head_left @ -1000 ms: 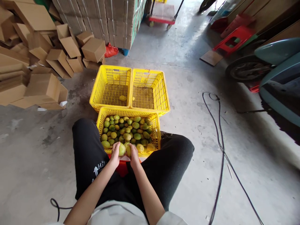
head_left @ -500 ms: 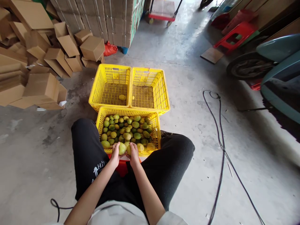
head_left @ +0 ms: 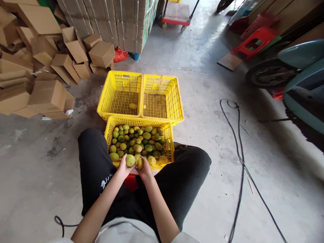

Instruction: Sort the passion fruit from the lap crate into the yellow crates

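Observation:
My left hand [head_left: 124, 167] is closed around a yellow-green lemon [head_left: 130, 160]. Close beside it, my right hand [head_left: 145, 171] grips another lemon [head_left: 140, 164], partly covered by the fingers. Both hands are over the near rim of a yellow plastic crate [head_left: 171, 143] between my knees. Many green and yellow lemons [head_left: 137, 148] fill its bottom. Just beyond stand two more yellow crates side by side. The left crate [head_left: 100, 98] has one lemon [head_left: 133, 106] on its slatted floor; in the right crate [head_left: 180, 101] a lemon [head_left: 144, 107] shows partly by the dividing wall.
Cardboard boxes [head_left: 48, 96] are heaped at the left, by a tall strapped stack [head_left: 108, 23]. A flatbed trolley [head_left: 176, 18] is at the back. On the right are a red stool [head_left: 255, 42], a scooter [head_left: 303, 81] and a black cable [head_left: 239, 148] across the concrete floor.
Both hands still hold their lemons. The right hand has turned slightly, showing more of its lemon, and the left lemon has shifted a little to the left. The whole view has moved slightly.

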{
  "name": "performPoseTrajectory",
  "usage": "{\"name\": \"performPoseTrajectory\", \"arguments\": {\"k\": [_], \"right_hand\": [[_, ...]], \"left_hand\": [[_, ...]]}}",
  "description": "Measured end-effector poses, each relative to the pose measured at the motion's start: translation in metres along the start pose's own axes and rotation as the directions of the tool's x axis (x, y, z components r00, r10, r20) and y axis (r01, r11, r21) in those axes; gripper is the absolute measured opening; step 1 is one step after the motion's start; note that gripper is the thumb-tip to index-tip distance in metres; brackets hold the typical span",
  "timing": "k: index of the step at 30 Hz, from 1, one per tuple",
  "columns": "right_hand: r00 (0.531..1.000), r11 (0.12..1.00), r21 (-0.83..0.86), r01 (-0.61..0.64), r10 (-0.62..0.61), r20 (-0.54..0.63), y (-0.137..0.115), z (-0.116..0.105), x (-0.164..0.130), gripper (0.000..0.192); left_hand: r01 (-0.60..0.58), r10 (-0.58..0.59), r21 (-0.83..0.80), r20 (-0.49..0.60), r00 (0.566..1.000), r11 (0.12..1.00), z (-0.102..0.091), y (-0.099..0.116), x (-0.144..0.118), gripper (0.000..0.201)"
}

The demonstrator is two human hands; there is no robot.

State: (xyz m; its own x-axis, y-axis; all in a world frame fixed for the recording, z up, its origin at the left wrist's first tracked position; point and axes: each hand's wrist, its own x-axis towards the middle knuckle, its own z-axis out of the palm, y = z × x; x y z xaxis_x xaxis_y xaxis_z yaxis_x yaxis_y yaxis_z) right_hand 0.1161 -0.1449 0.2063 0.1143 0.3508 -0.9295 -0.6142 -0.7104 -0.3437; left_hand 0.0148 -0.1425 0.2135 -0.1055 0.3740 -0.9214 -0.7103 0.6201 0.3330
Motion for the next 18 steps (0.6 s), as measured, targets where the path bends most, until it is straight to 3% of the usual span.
{"name": "performPoseTrajectory", "arguments": {"k": [2, 4, 6, 7, 9, 12, 14, 16, 17, 18], "right_hand": [[0.999, 0.999, 0.041, -0.003, 0.001, 0.039, -0.017, 0.009, -0.001, 0.018], [0.995, 0.995, 0.092, 0.033, -0.041, 0.096, -0.047, 0.025, -0.003, 0.017], [0.957, 0.961, 0.237, 0.143, -0.195, 0.216, -0.087, 0.045, -0.008, 0.015], [0.917, 0.928, 0.301, 0.221, -0.303, 0.260, -0.107, 0.054, -0.011, 0.021], [0.801, 0.843, 0.390, 0.370, -0.502, 0.326, -0.143, 0.067, -0.018, 0.043], [0.654, 0.711, 0.403, 0.577, -0.697, 0.293, -0.164, 0.063, -0.016, 0.061], [0.633, 0.674, 0.227, 0.703, -0.739, 0.232, -0.151, 0.046, -0.001, 0.063], [0.707, 0.681, -0.194, 0.706, -0.693, 0.142, -0.122, 0.023, 0.022, 0.062], [0.768, 0.644, -0.487, 0.590, -0.634, 0.091, -0.104, 0.012, 0.033, 0.062], [0.827, 0.525, -0.753, 0.397, -0.560, 0.045, -0.085, 0.002, 0.044, 0.063]], "left_hand": [[0.044, -0.045, -0.086, -0.011, 0.999, 0.995, 0.018, 0.017, -0.005, 0.019], [-0.036, 0.035, -0.127, -0.013, 0.999, 0.991, 0.045, 0.042, -0.014, 0.017], [-0.144, 0.167, -0.212, 0.097, 0.981, 0.967, 0.076, 0.075, -0.027, 0.015], [-0.166, 0.220, -0.272, 0.181, 0.959, 0.948, 0.091, 0.093, -0.035, 0.020], [-0.179, 0.320, -0.358, 0.387, 0.865, 0.917, 0.112, 0.127, -0.050, 0.039], [-0.248, 0.440, -0.415, 0.469, 0.766, 0.875, 0.117, 0.161, -0.059, 0.049], [-0.386, 0.537, -0.394, 0.421, 0.731, 0.834, 0.104, 0.161, -0.047, 0.046], [-0.527, 0.560, -0.194, 0.346, 0.753, 0.828, 0.083, 0.140, -0.022, 0.044], [-0.562, 0.531, 0.025, 0.297, 0.794, 0.827, 0.072, 0.123, -0.008, 0.045], [-0.555, 0.495, 0.316, 0.255, 0.831, 0.769, 0.060, 0.104, 0.007, 0.044]]}}
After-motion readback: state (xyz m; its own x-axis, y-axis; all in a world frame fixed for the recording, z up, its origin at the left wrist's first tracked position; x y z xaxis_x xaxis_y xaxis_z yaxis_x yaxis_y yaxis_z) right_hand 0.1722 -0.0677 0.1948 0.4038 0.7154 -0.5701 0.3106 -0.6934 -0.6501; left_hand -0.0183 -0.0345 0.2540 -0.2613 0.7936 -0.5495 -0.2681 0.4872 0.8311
